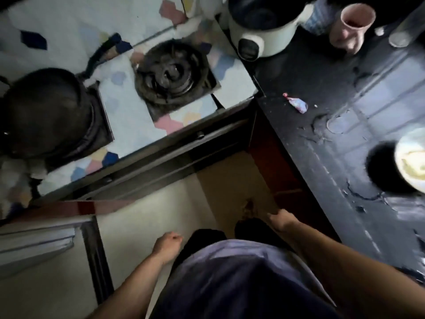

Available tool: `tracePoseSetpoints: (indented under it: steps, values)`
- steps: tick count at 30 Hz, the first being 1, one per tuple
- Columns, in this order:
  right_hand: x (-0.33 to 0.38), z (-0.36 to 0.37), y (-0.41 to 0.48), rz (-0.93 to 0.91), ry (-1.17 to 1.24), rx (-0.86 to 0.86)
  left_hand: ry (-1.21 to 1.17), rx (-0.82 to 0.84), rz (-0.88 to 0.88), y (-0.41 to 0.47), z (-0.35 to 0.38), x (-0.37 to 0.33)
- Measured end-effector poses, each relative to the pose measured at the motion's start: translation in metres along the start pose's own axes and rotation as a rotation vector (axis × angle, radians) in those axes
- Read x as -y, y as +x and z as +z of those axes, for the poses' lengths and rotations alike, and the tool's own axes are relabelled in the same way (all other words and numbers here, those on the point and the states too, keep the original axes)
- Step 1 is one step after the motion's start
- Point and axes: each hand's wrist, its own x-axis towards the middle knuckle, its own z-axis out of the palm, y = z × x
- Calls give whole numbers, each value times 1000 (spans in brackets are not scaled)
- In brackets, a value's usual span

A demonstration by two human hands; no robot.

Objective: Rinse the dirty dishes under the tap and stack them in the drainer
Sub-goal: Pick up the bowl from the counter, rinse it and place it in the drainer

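A white bowl (411,162) with yellowish residue sits at the right edge of the dark wet counter (322,139). A pink cup (351,24) stands at the counter's far end. My left hand (167,246) hangs low in front of my body, fingers curled in a loose fist with nothing in it. My right hand (281,221) hangs beside the counter's front edge, fingers curled downward and partly hidden; I see nothing in it. No tap, sink or drainer is in view.
A white rice cooker (259,31) stands at the counter's far corner. A small wrapper (296,104) lies on the counter. To the left is a gas stove (174,74) with a dark pot (43,111) on its left burner. Pale floor (142,215) lies below.
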Motion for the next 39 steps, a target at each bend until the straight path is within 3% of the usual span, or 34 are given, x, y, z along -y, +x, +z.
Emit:
tracePoseSetpoints:
  steps: [4, 7, 12, 15, 21, 29, 33, 36, 39]
  values:
    - [110, -78, 20, -159, 5, -27, -8, -30, -54, 28, -85, -27]
    - [160, -120, 23, -230, 99, -43, -11, 21, -10, 54, -128, -86]
    - [170, -146, 31, -152, 366, -178, 72, 162, 283, 106, -156, -249]
    - [150, -154, 14, -65, 610, -299, 264, 310, 512, 103, -148, -348]
    - [102, -174, -31, 98, 979, -643, 518, 552, 809, 51, -95, -500]
    - [-23, -215, -54, 412, 1346, -1106, 538, 701, 1033, -37, 49, -617]
    - [-92, -233, -45, 608, 1473, -1079, 573, 681, 976, -61, 129, -650]
    - [-125, -240, -28, 580, 1691, -953, 602, 695, 835, -65, 172, -660]
    - [-133, -242, -13, 556, 1821, -921, 587, 754, 802, -65, 193, -655]
